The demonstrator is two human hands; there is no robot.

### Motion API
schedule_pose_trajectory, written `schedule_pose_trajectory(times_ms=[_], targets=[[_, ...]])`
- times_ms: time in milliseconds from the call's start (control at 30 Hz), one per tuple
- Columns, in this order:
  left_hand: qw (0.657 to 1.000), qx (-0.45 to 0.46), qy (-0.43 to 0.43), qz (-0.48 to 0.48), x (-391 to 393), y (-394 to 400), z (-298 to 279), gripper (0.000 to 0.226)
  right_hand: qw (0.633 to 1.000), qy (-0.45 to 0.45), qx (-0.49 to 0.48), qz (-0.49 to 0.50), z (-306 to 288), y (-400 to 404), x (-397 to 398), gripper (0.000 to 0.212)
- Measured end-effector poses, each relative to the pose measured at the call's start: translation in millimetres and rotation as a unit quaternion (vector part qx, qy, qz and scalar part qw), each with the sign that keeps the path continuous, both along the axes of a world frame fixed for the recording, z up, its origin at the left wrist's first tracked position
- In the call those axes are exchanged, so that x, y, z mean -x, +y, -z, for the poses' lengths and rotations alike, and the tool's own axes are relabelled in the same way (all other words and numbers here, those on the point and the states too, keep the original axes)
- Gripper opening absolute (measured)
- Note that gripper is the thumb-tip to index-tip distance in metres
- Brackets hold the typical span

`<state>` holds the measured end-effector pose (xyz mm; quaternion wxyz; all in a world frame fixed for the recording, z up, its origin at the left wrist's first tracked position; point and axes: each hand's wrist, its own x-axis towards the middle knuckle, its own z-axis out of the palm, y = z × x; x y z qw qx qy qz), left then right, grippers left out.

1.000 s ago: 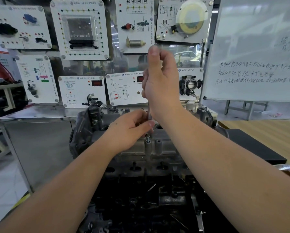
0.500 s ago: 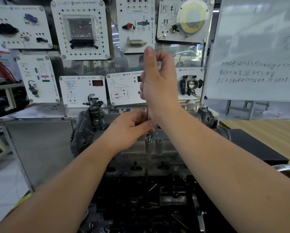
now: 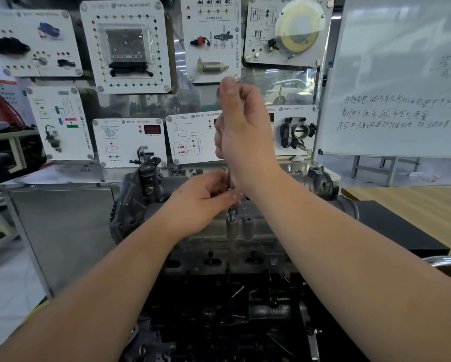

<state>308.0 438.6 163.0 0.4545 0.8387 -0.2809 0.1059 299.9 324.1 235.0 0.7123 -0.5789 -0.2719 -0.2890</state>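
Note:
A grey metal engine head [image 3: 219, 239] lies in front of me on a stand. A thin steel tool shaft [image 3: 229, 178] stands upright over a bolt [image 3: 231, 215] in a boss on the head's top. My right hand [image 3: 242, 131] grips the upper end of the tool, thumb pointing up; the handle is hidden inside the fist. My left hand [image 3: 206, 199] pinches the shaft low down, just above the bolt.
White training panels [image 3: 126, 45] with car parts cover the wall behind. A whiteboard [image 3: 396, 74] with writing stands at the right, above a wooden table [image 3: 415, 205]. A steel cabinet [image 3: 62, 226] is at the left. Dark engine parts [image 3: 232, 314] lie below.
My right hand has shifted its fingers round the tool's top and sits slightly lower. My left hand stays pinched on the shaft by the bolt.

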Motion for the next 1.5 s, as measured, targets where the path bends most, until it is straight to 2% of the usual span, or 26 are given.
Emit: schedule_pose_trajectory(times_ms=[67, 167, 300, 400, 533, 633, 733, 800, 867, 967, 1033, 1133, 1233, 1367, 1500], targets=[[1.0, 0.002, -0.019, -0.017, 1.3, -2.4, -0.7, 0.057, 0.999, -0.028, 0.02, 0.042, 3.2, 1.7, 1.0, 0.021], [0.999, 0.002, -0.027, -0.046, -0.8, -5.0, 0.0, 0.062, 0.996, -0.036, 0.027, 0.08, 5.8, 2.4, 1.7, 0.03], [0.996, -0.042, -0.052, -0.05, -3.6, -2.5, 1.7, 0.034, 1.0, 0.013, -0.008, 0.021, 7.0, 2.1, 1.1, 0.046], [0.997, -0.05, -0.053, -0.037, -4.5, -0.5, 0.8, 0.029, 0.999, 0.024, -0.021, -0.013, 8.0, 2.0, -2.5, 0.047], [0.997, -0.032, -0.054, -0.033, -2.4, -1.6, -0.3, 0.024, 0.999, -0.016, 0.015, 0.031, 11.0, 3.4, -6.1, 0.029], [0.997, -0.016, -0.057, -0.04, -2.8, -3.5, -0.1, 0.039, 0.997, -0.03, 0.013, 0.072, 13.8, 4.6, -4.5, 0.019], [0.998, -0.014, -0.053, -0.043, -3.9, -4.3, 0.7, 0.048, 0.994, -0.03, 0.009, 0.104, 16.5, 1.8, -4.6, 0.029], [0.998, -0.022, -0.043, -0.03, -4.5, -3.1, 0.9, 0.048, 0.996, -0.015, -0.001, 0.087, 16.7, -1.0, -4.6, 0.037], [0.999, -0.027, -0.032, -0.007, -4.8, 0.1, 0.6, 0.044, 0.999, 0.01, -0.011, 0.052, 15.6, -2.5, -5.1, 0.043], [0.999, -0.031, -0.037, 0.009, -3.8, 2.7, -0.8, 0.025, 0.999, 0.025, -0.016, 0.023, 16.0, -1.8, -7.1, 0.046], [0.999, -0.018, -0.046, 0.008, -1.7, 1.2, -1.7, 0.022, 0.999, 0.02, 0.0, 0.035, 19.2, -1.6, -8.5, 0.039], [0.999, -0.001, -0.049, -0.006, -2.2, -1.0, -2.0, 0.031, 0.995, -0.011, 0.058, 0.08, 26.8, -2.8, -7.6, 0.015], [0.998, -0.01, -0.052, -0.021, -5.9, -2.3, -0.3, 0.032, 0.986, -0.046, 0.087, 0.137, 32.8, -6.0, -4.4, 0.006], [0.999, -0.01, -0.041, 0.002, -7.6, -3.4, -0.7, 0.03, 0.983, -0.036, 0.092, 0.154, 36.2, -8.2, -1.7, 0.037], [0.998, -0.002, -0.038, 0.052, -8.5, 0.2, -6.3, 0.007, 0.983, -0.001, 0.116, 0.14, 34.7, -8.1, -4.4, 0.039]])
